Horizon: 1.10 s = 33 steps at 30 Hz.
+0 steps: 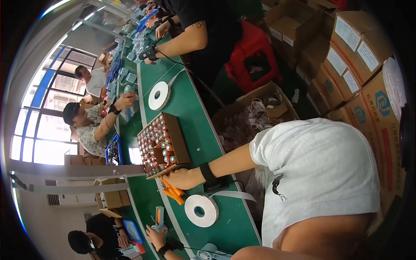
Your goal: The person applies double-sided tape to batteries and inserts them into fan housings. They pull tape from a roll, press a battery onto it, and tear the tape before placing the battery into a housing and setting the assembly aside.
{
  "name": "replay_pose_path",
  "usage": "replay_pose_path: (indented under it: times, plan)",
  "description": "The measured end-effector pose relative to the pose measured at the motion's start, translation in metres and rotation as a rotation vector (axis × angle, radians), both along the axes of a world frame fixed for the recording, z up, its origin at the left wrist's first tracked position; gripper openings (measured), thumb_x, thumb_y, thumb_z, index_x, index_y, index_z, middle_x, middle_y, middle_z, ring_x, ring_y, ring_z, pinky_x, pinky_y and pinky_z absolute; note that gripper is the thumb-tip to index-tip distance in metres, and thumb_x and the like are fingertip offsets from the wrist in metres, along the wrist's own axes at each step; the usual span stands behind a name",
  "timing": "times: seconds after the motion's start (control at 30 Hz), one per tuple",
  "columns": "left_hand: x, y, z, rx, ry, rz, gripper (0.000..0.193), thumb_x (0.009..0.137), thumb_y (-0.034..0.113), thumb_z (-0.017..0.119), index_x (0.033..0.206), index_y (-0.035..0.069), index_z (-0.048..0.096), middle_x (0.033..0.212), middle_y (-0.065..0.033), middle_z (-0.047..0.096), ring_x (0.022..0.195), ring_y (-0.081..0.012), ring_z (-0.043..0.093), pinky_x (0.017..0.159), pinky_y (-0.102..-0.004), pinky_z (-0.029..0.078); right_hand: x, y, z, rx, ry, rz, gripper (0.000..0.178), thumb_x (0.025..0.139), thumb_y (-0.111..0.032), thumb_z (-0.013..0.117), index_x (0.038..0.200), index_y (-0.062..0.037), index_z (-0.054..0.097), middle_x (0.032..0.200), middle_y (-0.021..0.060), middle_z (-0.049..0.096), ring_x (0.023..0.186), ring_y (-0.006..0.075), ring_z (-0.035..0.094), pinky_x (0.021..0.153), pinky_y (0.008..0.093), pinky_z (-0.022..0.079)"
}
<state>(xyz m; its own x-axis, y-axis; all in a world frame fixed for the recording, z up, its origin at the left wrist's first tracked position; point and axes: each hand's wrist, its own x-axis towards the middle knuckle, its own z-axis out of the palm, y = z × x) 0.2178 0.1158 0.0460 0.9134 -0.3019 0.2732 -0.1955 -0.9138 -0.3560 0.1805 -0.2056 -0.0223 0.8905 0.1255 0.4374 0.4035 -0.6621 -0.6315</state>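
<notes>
My right hand (184,178), with a black band at its wrist, is closed on orange cylindrical battery cells (173,193) at the corner of an open cardboard box. That box (175,138) holds many upright cells with pale ring-shaped tops and has gaps on its near side. Low in the view, my left hand (156,237) grips a grey handheld device casing (158,226) with an orange part (160,213) along it. Between my hands a roll of white tape (201,211) lies flat, its loose end reaching over the table edge.
Another white roll (159,96) lies on the green table (197,149) beyond the box. Light blue-grey devices (212,252) lie at the lower edge. People work along the table. A red stool (255,56), an open carton (271,102) and stacked cartons (351,104) stand at right.
</notes>
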Motion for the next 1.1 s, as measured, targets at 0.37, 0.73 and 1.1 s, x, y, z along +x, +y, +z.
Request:
replay_pose_path:
  times: [0.37, 0.73, 1.1]
  plan:
    - [-0.174, -0.172, -0.033, -0.179, 0.31, -0.205, 0.056, 0.063, 0.027, 0.074, 0.103, -0.002, 0.047, 0.11, -0.0203, 0.048, 0.094, -0.0386, 0.045, 0.085, -0.0428, 0.035, -0.068, -0.056, 0.016, 0.938, 0.191, 0.34, 0.028, 0.084, -0.014, 0.046, 0.108, -0.0016, 0.043, 0.074, 0.0097, 0.054, 0.057, 0.0191, 0.054, 0.05, 0.0302, 0.045]
    - [-0.216, -0.16, -0.018, -0.495, -0.157, -0.084, 0.075, 0.064, 0.017, 0.072, 0.126, -0.001, 0.034, 0.116, -0.0189, 0.049, 0.104, -0.0355, 0.044, 0.093, -0.0402, 0.028, -0.129, -0.006, 0.012, 0.865, 0.258, 0.519, 0.026, 0.071, -0.019, 0.066, 0.072, 0.0025, 0.053, 0.058, 0.0079, 0.053, 0.053, 0.0155, 0.051, 0.047, 0.0308, 0.038]
    - [-0.195, -0.112, -0.024, -1.014, -0.481, -0.023, 0.076, 0.071, 0.013, 0.068, 0.129, -0.009, 0.024, 0.122, -0.0265, 0.041, 0.112, -0.0342, 0.042, 0.097, -0.0401, 0.03, -0.124, -0.075, 0.017, 0.915, 0.73, 0.857, 0.03, 0.08, -0.032, 0.057, 0.082, -0.0026, 0.052, 0.063, 0.0008, 0.046, 0.048, 0.0102, 0.042, 0.045, 0.0255, 0.037]
